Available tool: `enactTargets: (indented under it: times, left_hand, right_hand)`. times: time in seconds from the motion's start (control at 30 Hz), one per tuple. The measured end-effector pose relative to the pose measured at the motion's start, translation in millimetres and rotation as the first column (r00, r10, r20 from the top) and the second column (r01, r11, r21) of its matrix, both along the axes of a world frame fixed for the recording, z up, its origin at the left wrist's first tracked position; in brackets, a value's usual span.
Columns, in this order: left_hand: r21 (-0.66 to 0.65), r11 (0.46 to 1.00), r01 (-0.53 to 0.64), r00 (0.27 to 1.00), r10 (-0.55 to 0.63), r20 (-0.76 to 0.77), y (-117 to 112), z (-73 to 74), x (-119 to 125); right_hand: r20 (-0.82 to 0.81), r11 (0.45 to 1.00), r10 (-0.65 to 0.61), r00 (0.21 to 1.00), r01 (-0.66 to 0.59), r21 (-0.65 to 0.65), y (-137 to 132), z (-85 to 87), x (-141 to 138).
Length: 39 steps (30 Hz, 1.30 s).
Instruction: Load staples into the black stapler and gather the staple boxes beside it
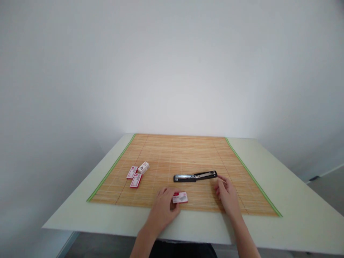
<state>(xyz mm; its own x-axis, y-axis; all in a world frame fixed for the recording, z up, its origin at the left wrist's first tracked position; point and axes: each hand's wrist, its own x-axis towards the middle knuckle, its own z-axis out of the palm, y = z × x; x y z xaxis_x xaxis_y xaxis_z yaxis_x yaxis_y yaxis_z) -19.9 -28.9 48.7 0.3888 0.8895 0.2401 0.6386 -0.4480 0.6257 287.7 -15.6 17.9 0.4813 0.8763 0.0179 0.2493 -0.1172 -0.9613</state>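
Two bare hands work over a bamboo mat with green edges, which lies on a white table. The left hand has its thumb and fingers closed around the left end of a small box, which lies just to the right of this palm. This box shows a red part nearest to the fingers and a white part with a grey picture; some marks like lettering are on it, but they are too small for me to read.

The right hand has its fingers loosely bent; I cannot tell if they pinch anything or touch the black stapler. The stapler lies opened out flat, its right end just beside these fingertips, and I can see no readable brand on it.

Farther to the left and beyond the left hand, two red-edged boxes with white labels lie close to one white box with a dark print. Their writing also is not readable.
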Motion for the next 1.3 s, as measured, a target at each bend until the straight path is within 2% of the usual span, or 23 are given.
enactTargets:
  times: [0.07,0.17,0.3,0.37,0.43,0.53,0.6,0.67,0.73,0.8,0.87,0.97,1.17,1.23,1.3]
  left_hand:
    - [-0.012,0.999,0.031,0.999,-0.031,0.014,6,1.4,5]
    - [-0.032,0.999,0.012,0.999,-0.013,-0.032,17,2.2,1]
    - [-0.063,0.998,0.018,0.996,-0.024,-0.09,26,1.5,-2]
    - [-0.058,0.998,0.021,0.997,-0.025,-0.078,28,0.4,1]
    - [-0.046,0.999,0.019,0.998,-0.021,-0.056,30,-1.3,5]
    - [-0.038,0.999,0.028,0.999,-0.029,-0.029,31,-4.1,8]
    - [-0.045,0.998,0.033,0.999,-0.034,-0.018,32,-5.1,6]
    - [-0.06,0.998,0.023,1.0,-0.023,-0.001,32,-5.2,4]
    - [-0.076,0.997,0.022,1.0,-0.021,0.018,32,-4.2,1]
    - [-0.096,0.995,0.041,0.999,-0.039,0.026,32,-2.9,-3]
    - [-0.11,0.992,0.056,0.998,-0.054,0.026,33,-1.5,-6]
    - [-0.111,0.993,0.051,0.998,-0.048,0.027,35,0.1,-12]
    - [-0.107,0.994,0.036,0.999,-0.035,0.016,35,2.1,-18]
    - [-0.104,0.994,0.038,0.999,-0.036,0.019,34,1.7,-18]
    - [-0.098,0.994,0.042,0.999,-0.039,0.026,34,0.7,-17]
  right_hand:
    - [-0.11,0.996,0.057,0.992,-0.063,-0.057,-10,1.8,-5]
    - [-0.282,0.957,0.208,0.936,-0.255,-0.14,-27,11.8,-22]
    - [-0.517,0.807,0.376,0.769,-0.546,-0.224,-40,33.9,-52]
    - [-0.578,0.758,0.394,0.715,-0.608,-0.237,-39,43.6,-63]
    - [-0.605,0.73,0.412,0.681,-0.644,-0.227,-35,50.3,-68]
    - [-0.609,0.676,0.466,0.642,-0.702,-0.223,-26,54.4,-62]
    - [-0.538,0.67,0.496,0.682,-0.694,-0.263,-19,53.0,-53]
    - [-0.367,0.718,0.523,0.77,-0.629,-0.297,-12,48.6,-46]
    - [-0.151,0.767,0.564,0.812,-0.583,-0.269,-6,42.4,-45]
    - [0.031,0.765,0.624,0.781,-0.602,-0.23,-3,36.6,-48]
    - [0.187,0.738,0.674,0.715,-0.635,-0.229,-2,33.2,-53]
    - [0.35,0.737,0.675,0.65,-0.618,-0.273,-4,33.4,-49]
    - [0.387,0.746,0.665,0.639,-0.592,-0.305,-4,40.5,-25]
    - [0.419,0.762,0.646,0.638,-0.578,-0.294,-2,47.1,-31]
    - [0.475,0.755,0.646,0.597,-0.593,-0.281,1,57.0,-45]
